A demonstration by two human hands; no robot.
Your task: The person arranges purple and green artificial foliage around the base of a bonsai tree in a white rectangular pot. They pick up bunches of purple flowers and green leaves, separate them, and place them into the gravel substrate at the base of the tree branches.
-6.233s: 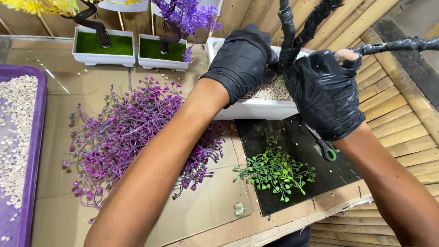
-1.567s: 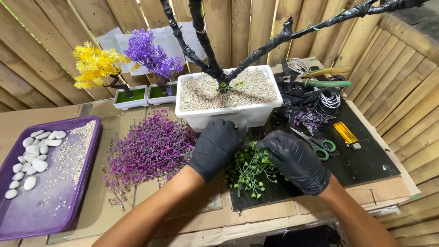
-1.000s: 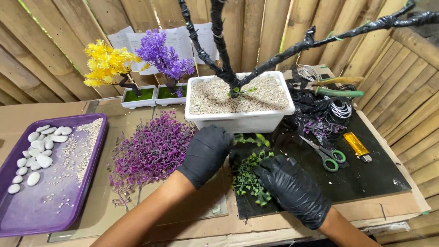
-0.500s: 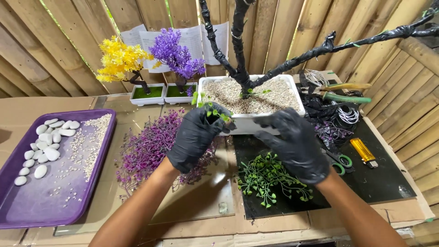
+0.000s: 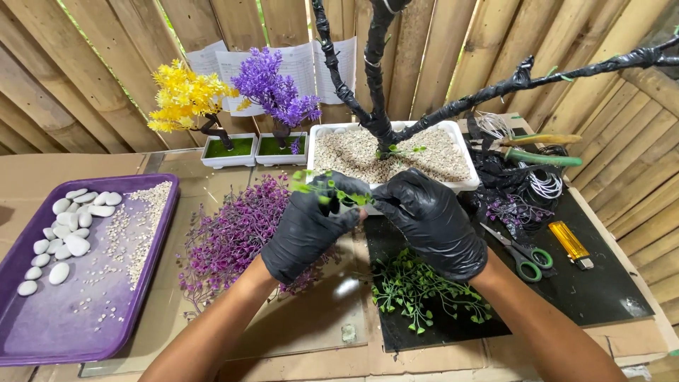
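Observation:
Both my hands wear black gloves and meet in front of a white planter (image 5: 463, 152) of gravel, from which a black taped tree trunk (image 5: 375, 85) with bare branches rises. My left hand (image 5: 308, 226) holds a small green plastic leaf sprig (image 5: 322, 187) between its fingers. My right hand (image 5: 431, 219) pinches the same sprig at its right end. Below my right hand a pile of green sprigs (image 5: 424, 290) lies on a black mat (image 5: 608, 290). A heap of purple sprigs (image 5: 230, 237) lies left of my left hand.
A purple tray (image 5: 42, 332) with white pebbles and gravel sits at the left. Two small potted trees, one yellow (image 5: 185, 99) and one purple (image 5: 272, 88), stand at the back. Scissors (image 5: 520, 251), a yellow lighter (image 5: 569, 244), wire coils (image 5: 541, 184) and pliers (image 5: 541, 148) lie at the right.
My hands picked a green sprig from the pile on the mat and raised it in front of the white planter. Both now grip it together.

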